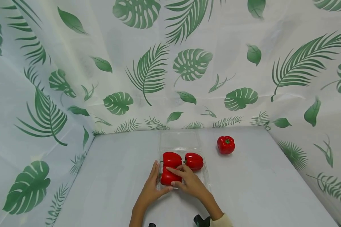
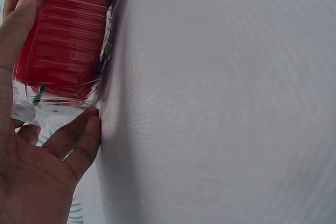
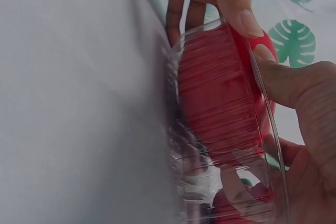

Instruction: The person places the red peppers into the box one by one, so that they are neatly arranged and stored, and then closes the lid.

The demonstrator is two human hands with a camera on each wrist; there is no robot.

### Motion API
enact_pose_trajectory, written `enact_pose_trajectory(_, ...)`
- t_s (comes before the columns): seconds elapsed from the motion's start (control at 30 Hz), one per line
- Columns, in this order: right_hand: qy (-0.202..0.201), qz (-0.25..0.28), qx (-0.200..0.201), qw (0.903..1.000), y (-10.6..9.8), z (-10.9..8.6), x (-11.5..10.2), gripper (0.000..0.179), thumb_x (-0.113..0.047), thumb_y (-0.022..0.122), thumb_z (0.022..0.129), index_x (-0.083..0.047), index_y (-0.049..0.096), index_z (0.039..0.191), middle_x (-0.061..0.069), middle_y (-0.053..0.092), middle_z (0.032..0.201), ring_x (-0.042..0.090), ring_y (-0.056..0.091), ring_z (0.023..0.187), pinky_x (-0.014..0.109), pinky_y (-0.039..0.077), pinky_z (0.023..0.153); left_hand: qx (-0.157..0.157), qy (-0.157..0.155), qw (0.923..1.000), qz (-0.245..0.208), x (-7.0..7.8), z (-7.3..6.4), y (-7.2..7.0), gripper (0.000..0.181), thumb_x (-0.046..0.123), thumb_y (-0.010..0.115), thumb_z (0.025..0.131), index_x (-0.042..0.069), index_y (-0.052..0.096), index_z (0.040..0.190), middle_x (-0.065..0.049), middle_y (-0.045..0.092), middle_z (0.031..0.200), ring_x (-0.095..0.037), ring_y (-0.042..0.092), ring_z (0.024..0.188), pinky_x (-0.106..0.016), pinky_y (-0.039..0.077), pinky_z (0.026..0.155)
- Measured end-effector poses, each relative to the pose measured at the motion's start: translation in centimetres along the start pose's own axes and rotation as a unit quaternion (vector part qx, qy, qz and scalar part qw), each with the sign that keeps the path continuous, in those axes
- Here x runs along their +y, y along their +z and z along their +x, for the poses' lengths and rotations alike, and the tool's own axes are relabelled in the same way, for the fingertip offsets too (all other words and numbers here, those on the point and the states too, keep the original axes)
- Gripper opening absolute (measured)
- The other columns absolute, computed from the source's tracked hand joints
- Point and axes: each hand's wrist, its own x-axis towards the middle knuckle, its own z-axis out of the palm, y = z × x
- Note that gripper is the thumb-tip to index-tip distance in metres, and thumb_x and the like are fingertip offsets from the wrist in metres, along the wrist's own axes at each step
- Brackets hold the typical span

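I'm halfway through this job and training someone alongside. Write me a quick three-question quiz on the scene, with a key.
1. How many red peppers sit in the clear container?

2. True or false: the container's lid is open, on the far side from the person.

3. Which pepper is the right hand gripping?
A) the front left pepper in the container
B) the back right one in the container
C) the one outside the container

Key:
1. Three; a fourth pepper rests on the table, to the right.
2. True.
3. A.
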Motion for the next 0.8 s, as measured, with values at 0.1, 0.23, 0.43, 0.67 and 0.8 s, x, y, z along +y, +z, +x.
enact_pose_trajectory(0.1, 0.001, 0.001, 0.0, 1.0, -0.19, 0.15, -0.16, 0.055, -0.04, 0.071, 0.086, -0.032, 0.056, 0.138, 0.007, 0.059, 0.114, 0.018, 0.056, 0.104, 0.045, 0.058, 0.089, 0.0, 0.0, 1.0, 0.002, 0.0, 0.05, -0.1, 0.111, 0.064, 0.073, 0.074, 0.016, 0.017, 0.157, 0.004, 0.007, 0.166, -0.03, 0.018, 0.15, -0.056, 0.037, 0.111)
enact_pose_trajectory(0.23, 0.003, 0.007, -0.002, 1.0, -0.51, 0.36, -0.4, 0.054, -0.037, 0.073, 0.085, -0.03, 0.058, 0.137, 0.008, 0.058, 0.114, 0.02, 0.057, 0.105, 0.046, 0.058, 0.09, 0.002, 0.005, 1.0, 0.005, 0.13, 0.16, -0.26, 0.11, 0.063, 0.073, 0.075, 0.014, 0.018, 0.157, 0.004, 0.007, 0.166, -0.031, 0.02, 0.15, -0.056, 0.038, 0.11)
enact_pose_trajectory(0.43, 0.001, 0.016, -0.004, 0.9999, -0.44, 0.32, -0.26, 0.055, -0.035, 0.074, 0.085, -0.029, 0.058, 0.137, 0.009, 0.058, 0.116, 0.023, 0.058, 0.107, 0.048, 0.057, 0.09, 0.003, 0.011, 0.9999, -0.004, 0.12, 0.16, -0.21, 0.108, 0.059, 0.075, 0.076, 0.012, 0.019, 0.157, 0.001, 0.009, 0.166, -0.032, 0.019, 0.15, -0.059, 0.036, 0.111)
enact_pose_trajectory(0.67, 0.019, 0.027, 0.017, 0.9993, 0.1, -0.08, 0.17, 0.051, -0.037, 0.069, 0.089, -0.026, 0.058, 0.137, 0.003, 0.06, 0.114, 0.019, 0.061, 0.105, 0.045, 0.057, 0.092, 0.001, 0.006, 1.0, -0.002, -0.04, -0.01, 0.13, 0.109, 0.059, 0.074, 0.076, 0.011, 0.019, 0.157, 0.002, 0.008, 0.166, -0.033, 0.02, 0.15, -0.058, 0.037, 0.111)
enact_pose_trajectory(0.8, 0.027, 0.018, 0.031, 0.999, 0.08, -0.11, 0.09, 0.053, -0.04, 0.07, 0.088, -0.023, 0.057, 0.136, 0.001, 0.064, 0.114, 0.018, 0.063, 0.104, 0.045, 0.057, 0.092, 0.005, 0.007, 1.0, -0.002, 0.04, -0.03, 0.1, 0.11, 0.061, 0.074, 0.076, 0.012, 0.019, 0.157, 0.002, 0.009, 0.166, -0.033, 0.021, 0.15, -0.057, 0.038, 0.109)
